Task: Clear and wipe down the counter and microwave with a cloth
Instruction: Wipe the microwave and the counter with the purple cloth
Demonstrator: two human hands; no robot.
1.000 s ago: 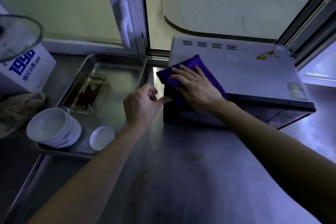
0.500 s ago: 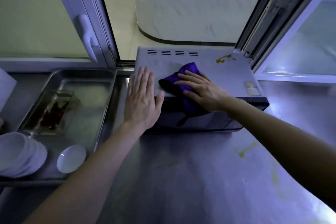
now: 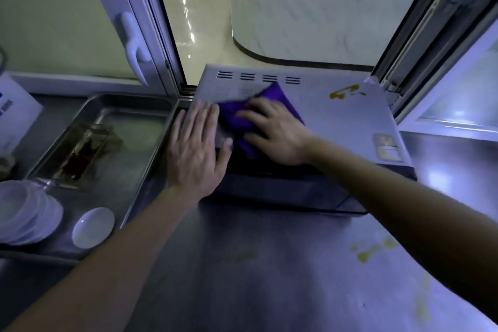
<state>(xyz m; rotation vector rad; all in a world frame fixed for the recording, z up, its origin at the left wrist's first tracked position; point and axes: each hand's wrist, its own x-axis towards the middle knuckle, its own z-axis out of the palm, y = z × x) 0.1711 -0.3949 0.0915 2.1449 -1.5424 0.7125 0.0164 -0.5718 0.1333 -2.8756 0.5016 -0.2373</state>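
Observation:
A white microwave [image 3: 336, 118] stands on the steel counter [image 3: 269, 277] below an open window. My right hand [image 3: 277, 132] presses a purple cloth [image 3: 272, 94] flat on the left part of its top, fingers spread. My left hand [image 3: 196, 148] lies flat on the microwave's left front corner, right beside the cloth. A yellow stain [image 3: 343, 92] marks the top at the back right. More yellow spots [image 3: 369, 250] lie on the counter at the right.
A steel tray [image 3: 140, 127] sits left of the microwave. It holds a clear dish with red peppers [image 3: 80, 153], stacked white bowls [image 3: 24, 213] and a small white saucer [image 3: 93, 226]. A white box [image 3: 13, 113] is at far left. A window handle [image 3: 133, 48] hangs above.
My left hand went from a loose curl beside the microwave to lying flat on its left corner. My right hand slid the cloth back across the top. The view shifted right.

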